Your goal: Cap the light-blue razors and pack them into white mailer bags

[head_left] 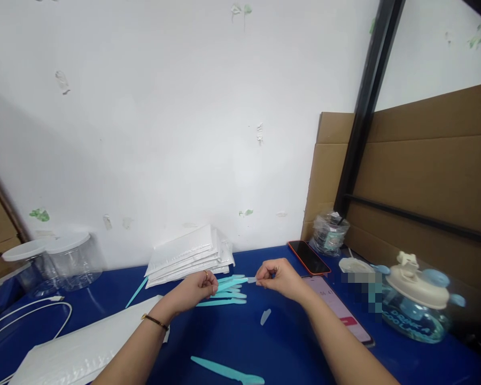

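My left hand pinches the handle of a turquoise razor-like tool above the blue table. At the tool's right end, the fingers of my right hand are closed on a small translucent cover. Several similar turquoise tools lie under and beside my left hand. Another turquoise tool rests near the front edge of the view. A loose translucent cover lies below my right hand.
White padded envelopes are stacked by the wall, with more at front left. Clear jars and a white cable sit left. Two phones, a wrapped container and a bottle stand or lie right.
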The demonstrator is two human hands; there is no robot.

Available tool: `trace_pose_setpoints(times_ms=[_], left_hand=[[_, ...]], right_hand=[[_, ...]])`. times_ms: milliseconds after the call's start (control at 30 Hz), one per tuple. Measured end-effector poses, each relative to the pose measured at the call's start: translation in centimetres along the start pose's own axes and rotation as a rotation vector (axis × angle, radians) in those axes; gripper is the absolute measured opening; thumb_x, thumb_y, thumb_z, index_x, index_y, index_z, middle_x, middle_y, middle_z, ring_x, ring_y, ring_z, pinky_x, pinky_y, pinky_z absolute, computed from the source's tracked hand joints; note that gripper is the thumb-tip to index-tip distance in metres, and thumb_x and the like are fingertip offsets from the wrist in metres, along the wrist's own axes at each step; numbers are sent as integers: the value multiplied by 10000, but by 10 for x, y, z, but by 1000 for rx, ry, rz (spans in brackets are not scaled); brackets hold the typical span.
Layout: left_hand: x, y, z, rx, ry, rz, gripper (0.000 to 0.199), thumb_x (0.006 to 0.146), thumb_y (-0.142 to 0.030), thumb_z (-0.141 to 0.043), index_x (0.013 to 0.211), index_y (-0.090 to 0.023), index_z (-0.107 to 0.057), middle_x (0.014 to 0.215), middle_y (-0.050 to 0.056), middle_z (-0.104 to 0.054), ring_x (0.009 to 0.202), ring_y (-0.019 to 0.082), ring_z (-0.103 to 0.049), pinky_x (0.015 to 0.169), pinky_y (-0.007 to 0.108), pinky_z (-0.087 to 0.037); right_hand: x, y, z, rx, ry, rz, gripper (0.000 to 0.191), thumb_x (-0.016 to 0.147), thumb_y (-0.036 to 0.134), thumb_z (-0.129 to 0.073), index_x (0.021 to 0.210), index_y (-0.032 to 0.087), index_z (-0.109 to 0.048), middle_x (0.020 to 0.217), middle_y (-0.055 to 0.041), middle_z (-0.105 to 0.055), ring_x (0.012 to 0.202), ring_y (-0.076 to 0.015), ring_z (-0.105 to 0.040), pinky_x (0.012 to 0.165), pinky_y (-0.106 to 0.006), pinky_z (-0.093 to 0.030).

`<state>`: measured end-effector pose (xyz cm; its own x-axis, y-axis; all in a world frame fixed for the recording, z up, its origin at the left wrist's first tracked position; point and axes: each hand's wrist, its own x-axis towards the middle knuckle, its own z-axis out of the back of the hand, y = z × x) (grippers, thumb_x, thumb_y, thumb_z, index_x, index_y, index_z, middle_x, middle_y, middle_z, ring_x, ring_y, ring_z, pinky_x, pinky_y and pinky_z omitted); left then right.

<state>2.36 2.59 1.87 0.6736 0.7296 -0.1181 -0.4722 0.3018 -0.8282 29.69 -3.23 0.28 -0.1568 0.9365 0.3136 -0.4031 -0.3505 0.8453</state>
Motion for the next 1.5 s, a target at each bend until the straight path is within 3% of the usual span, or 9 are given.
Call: trace_pose_setpoints(times_ms=[200,533,800,967,1067,1233,1300,1433,1500], left_hand=[[3,-4,-9,-1,13,-7,213,725,-360,-508,819,-170,-529,702,-29,-524,618,116,-429,587,223,-347],[-2,1,3,5,-24,13,219,747,-367,-497,827,-166,-524,728,-15,-520,652,120,-439,598,225,-351],[3,2,-7,1,14,-15,212,731,-347,-500,826,-161,-534,695,-26,-511,612,108,-416,578,219,-338],[8,12,-13,23,13,-24,216,746,-357,-496,823,-159,-539,682,-26,-514,604,109,-425,563,218,-325],[14,21,-15,152,-85,7,210,763,-365,-478,802,-167,-536,630,-37,-481,573,112,-423,532,215,-306],[9,10,-14,413,-274,-49,182,735,-309,-527,868,-193,-569,815,8,-579,772,159,-527,671,239,-377],[-1,-5,-16,460,-221,-66,236,686,-331,-602,892,-215,-587,879,6,-588,828,170,-536,691,237,-385],[-26,-32,-32,519,190,-31,395,521,-378,-745,883,-271,-632,789,-48,-593,688,143,-545,529,203,-345],[-36,-36,-47,569,276,-45,414,482,-363,-762,868,-280,-640,757,-63,-600,642,131,-535,494,203,-316]], right_hand=[[-1,2,-21,6,54,26,79,657,222,-696,630,154,-665,633,-7,-661,568,-121,-574,521,-211,-416],[-1,-3,5,-24,-51,18,91,678,226,-685,640,154,-643,665,-17,-670,532,-109,-545,497,-210,-399],[0,1,-11,-43,-6,56,79,685,215,-681,634,162,-653,677,-20,-682,580,-126,-580,525,-214,-416],[0,-2,-17,-93,8,47,79,704,226,-669,655,165,-660,637,-5,-659,582,-126,-584,523,-206,-412],[-1,-6,-11,-217,74,-33,64,691,225,-678,725,171,-684,555,26,-604,507,-109,-547,479,-193,-379],[-5,-9,0,-363,410,18,234,564,298,-788,762,192,-720,714,18,-605,597,-105,-541,513,-182,-383],[-6,-8,-1,-414,488,40,273,533,301,-806,773,199,-723,772,14,-591,637,-104,-533,538,-179,-385],[-8,-6,-8,-465,571,-30,145,598,237,-757,713,179,-691,735,20,-585,572,-84,-504,478,-170,-345],[-9,-7,-10,-434,530,-67,94,638,193,-708,717,173,-660,657,33,-570,541,-81,-498,460,-166,-336]])
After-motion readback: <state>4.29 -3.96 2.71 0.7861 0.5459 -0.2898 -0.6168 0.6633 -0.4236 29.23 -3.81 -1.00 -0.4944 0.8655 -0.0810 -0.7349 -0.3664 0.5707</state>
